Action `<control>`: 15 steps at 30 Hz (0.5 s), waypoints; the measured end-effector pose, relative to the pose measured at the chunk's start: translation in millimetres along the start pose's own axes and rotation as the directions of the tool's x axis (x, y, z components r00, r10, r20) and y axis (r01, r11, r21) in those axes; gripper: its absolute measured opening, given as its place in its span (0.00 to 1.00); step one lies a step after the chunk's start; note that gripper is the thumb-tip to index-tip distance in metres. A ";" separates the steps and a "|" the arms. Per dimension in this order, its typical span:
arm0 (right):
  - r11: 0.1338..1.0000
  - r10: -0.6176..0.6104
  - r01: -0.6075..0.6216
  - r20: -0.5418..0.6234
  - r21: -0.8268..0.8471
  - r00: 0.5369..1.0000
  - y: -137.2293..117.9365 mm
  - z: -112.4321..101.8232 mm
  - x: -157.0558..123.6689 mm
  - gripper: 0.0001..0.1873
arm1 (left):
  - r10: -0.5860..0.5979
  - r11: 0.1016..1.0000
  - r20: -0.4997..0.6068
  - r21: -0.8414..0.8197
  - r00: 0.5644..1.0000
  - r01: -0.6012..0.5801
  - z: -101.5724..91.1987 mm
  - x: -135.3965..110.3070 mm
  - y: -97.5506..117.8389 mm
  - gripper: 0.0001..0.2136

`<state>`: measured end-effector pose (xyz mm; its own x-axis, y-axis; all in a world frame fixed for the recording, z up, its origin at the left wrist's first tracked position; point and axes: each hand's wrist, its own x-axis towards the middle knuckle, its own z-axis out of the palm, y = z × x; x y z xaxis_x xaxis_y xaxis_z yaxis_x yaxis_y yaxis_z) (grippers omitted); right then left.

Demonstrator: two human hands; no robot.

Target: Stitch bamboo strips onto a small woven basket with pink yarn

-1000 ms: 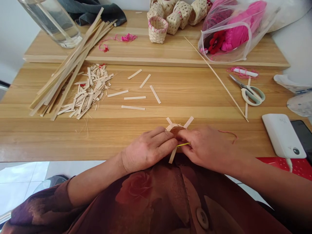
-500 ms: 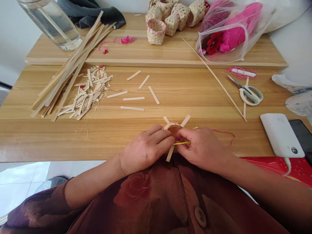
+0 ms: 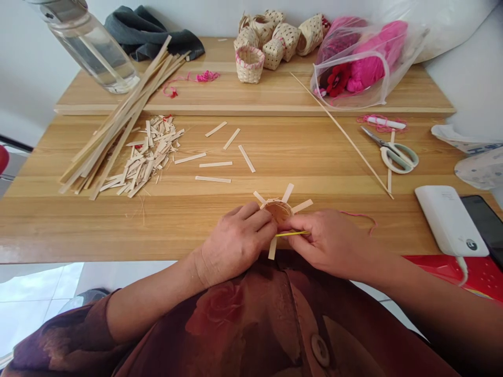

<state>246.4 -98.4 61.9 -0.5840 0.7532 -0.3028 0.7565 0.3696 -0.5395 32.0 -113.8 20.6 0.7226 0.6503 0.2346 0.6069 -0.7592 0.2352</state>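
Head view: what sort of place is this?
Probably a small handicraft workspace, perhaps in a home: small woven baskets sit at the back, with a heap of cut strips and scissors on the wooden tabletop.

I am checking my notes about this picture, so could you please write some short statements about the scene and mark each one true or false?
1. The left hand holds a small round woven piece with pale flat strips sticking out. True.
2. The metal scissors with pale handles are in the right hand. False: they lie on the brown wooden table, and the right hand holds a thin yellow tool.
3. The small pale woven basket with a pink-trimmed rim stands upright. True.
4. The tall transparent bottle stands on the right side of the scene. False: it stands on the left side.
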 end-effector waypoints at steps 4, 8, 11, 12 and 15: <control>0.998 -0.018 0.012 -0.084 -0.069 0.996 2.8 0.0 -2.5 0.13 | -0.020 0.999 -0.009 0.047 1.000 0.020 -0.6 2.3 -0.5 0.06; 0.982 -0.015 -0.016 -0.165 -0.186 0.986 8.6 6.9 -3.3 0.15 | -0.027 0.998 -0.039 0.055 0.999 0.029 0.1 2.4 -1.1 0.07; 0.980 -0.006 -0.032 -0.192 -0.195 0.981 11.6 15.0 -3.1 0.19 | -0.042 0.999 -0.055 0.030 0.998 0.043 0.7 2.1 -1.5 0.08; 0.983 -0.008 -0.029 -0.199 -0.180 0.980 11.8 17.1 -3.3 0.20 | -0.045 0.999 -0.057 0.024 0.997 0.046 0.7 2.0 -1.9 0.08; 0.998 -0.025 0.014 -0.212 -0.054 0.977 10.7 16.3 -6.0 0.21 | -0.048 0.998 -0.048 0.029 0.998 0.049 -0.8 1.2 -5.5 0.07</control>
<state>253.2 -107.9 45.1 -0.5273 0.8418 -0.1159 0.7631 0.4091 -0.5003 29.3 -108.9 20.4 0.6762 0.6863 0.2680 0.6510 -0.7269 0.2188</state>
